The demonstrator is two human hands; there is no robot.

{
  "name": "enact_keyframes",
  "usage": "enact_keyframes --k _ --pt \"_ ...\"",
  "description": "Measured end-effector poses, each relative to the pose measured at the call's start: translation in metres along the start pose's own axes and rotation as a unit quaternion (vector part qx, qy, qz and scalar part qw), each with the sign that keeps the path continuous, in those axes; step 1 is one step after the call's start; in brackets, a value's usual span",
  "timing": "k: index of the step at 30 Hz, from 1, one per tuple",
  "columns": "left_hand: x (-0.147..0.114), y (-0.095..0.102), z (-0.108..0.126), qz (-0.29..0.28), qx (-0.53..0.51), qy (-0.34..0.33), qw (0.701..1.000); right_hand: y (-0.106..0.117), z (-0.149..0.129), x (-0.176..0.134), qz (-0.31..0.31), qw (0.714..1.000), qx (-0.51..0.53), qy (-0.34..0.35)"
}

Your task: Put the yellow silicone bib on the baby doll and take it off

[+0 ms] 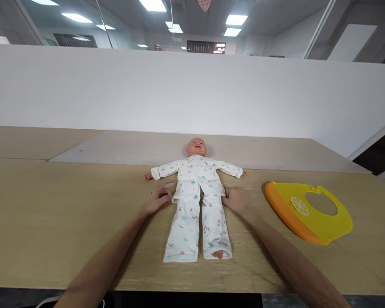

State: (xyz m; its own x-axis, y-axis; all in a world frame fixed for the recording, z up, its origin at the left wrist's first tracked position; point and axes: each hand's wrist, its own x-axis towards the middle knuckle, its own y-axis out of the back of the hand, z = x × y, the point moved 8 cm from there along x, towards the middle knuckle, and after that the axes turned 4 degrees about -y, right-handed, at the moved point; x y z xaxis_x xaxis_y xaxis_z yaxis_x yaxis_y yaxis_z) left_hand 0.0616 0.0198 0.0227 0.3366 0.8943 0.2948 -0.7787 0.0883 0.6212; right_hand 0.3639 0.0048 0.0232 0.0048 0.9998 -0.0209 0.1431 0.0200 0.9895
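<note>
A baby doll (196,147) lies on its back on the table, head toward the wall and arms spread out. It wears a white patterned pajama top (195,173) and matching pajama pants (184,229). One small foot (218,254) shows at the right pant leg; the left cuff hides the other. Beside the doll's hip, my left hand (158,199) has bent fingers somewhat apart and slightly blurred, close to the top's hem. On the opposite side my right hand (236,199) is closed at the hem's corner, its fingertips partly hidden against the cloth.
To the right lies a yellow bib (321,222) with an orange pocket and a citrus-slice print. The wooden table (83,222) ends at a near edge below the doll's feet. Behind it rises a white partition (179,94) with glass above.
</note>
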Motion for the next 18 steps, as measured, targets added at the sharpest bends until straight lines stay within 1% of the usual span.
enact_keyframes --k 2,3,5,7,9,10,12,15,18 --pt "0.001 0.018 -0.013 0.047 -0.069 0.05 0.995 0.001 0.004 0.002 -0.031 0.997 0.046 0.057" --pt "0.001 0.028 -0.02 0.075 -0.077 0.076 0.991 0.001 0.006 0.002 -0.044 0.992 0.083 0.087" --pt "0.0 0.047 -0.033 0.138 -0.03 0.118 0.983 0.001 0.013 0.004 -0.055 0.976 0.164 0.133" --pt "-0.002 0.059 -0.04 0.178 0.023 0.131 0.975 0.0 0.023 0.008 -0.027 0.966 0.213 0.142" --pt "-0.002 0.064 -0.044 0.196 0.064 0.126 0.97 0.0 0.032 0.014 0.029 0.967 0.225 0.119" --pt "-0.002 0.064 -0.045 0.197 0.082 0.121 0.969 -0.002 0.035 0.016 0.055 0.969 0.219 0.101" --pt "0.0 0.059 -0.046 0.177 0.103 0.108 0.973 -0.006 0.036 0.019 0.085 0.973 0.202 0.077" --pt "0.005 0.046 -0.044 0.129 0.107 0.085 0.982 -0.009 0.033 0.02 0.095 0.977 0.176 0.071" --pt "0.008 0.036 -0.042 0.105 0.104 0.063 0.987 -0.007 0.03 0.017 0.102 0.979 0.16 0.078"
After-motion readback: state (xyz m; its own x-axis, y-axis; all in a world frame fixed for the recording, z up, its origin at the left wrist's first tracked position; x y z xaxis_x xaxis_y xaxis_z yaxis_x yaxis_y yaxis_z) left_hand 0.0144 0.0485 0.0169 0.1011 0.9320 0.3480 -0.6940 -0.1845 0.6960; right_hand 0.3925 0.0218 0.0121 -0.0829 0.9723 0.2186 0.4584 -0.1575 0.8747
